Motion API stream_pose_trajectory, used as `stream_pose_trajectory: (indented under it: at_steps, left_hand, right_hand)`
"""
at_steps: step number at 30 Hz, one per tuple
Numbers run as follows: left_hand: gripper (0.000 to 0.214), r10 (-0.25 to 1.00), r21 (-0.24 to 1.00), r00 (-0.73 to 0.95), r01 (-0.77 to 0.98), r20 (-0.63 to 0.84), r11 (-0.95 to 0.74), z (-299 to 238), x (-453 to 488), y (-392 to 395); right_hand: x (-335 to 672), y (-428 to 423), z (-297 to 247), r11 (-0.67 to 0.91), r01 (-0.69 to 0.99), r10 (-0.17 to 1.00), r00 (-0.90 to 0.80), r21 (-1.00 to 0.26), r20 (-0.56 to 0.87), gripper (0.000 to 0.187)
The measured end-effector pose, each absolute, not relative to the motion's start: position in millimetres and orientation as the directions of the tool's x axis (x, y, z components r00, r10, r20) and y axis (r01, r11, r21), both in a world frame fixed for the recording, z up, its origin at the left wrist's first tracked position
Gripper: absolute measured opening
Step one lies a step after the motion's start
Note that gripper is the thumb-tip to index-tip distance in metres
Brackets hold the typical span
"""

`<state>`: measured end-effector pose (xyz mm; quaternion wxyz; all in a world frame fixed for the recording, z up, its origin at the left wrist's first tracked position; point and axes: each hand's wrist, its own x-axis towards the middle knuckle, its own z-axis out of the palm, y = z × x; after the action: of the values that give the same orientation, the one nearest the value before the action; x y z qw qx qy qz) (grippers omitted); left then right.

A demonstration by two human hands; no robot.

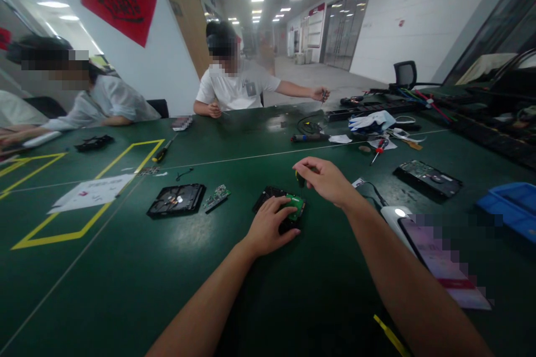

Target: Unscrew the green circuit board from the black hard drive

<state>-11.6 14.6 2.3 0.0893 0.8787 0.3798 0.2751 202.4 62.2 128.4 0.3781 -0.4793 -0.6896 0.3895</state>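
Note:
Under my left hand (270, 226) lies a hard drive (262, 197) with a green circuit board (298, 205) on its upper face. The fingers rest across the board and the thumb presses along the near edge, gripping the drive against the table. My right hand (325, 183) is raised just beyond the drive's right end, its fingers pinched on a small screwdriver (299, 179) with a yellow and dark handle. The tool's tip cannot be made out. Left of the drive are a loose circuit board (218, 197) and a second hard drive (176, 199).
Another hard drive (427, 179), a blue tray (508, 206) and a lit white device (400, 213) are on the right. Beyond my hands lie a red screwdriver (380, 148) and gloves (372, 121). A yellow-black screwdriver (162, 153) lies left. Two people sit across the green table (138, 279).

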Motion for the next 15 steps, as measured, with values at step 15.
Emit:
stream_pose_trajectory:
  at_steps: [15]
  left_hand:
    - [0.058,0.729,0.373,0.551,0.629,0.405,-0.682,3.3,-10.3,12.9]
  right_hand:
    - [205.0,64.4,127.7,0.255,0.38,0.957,-0.228,-0.889,0.177,0.022]
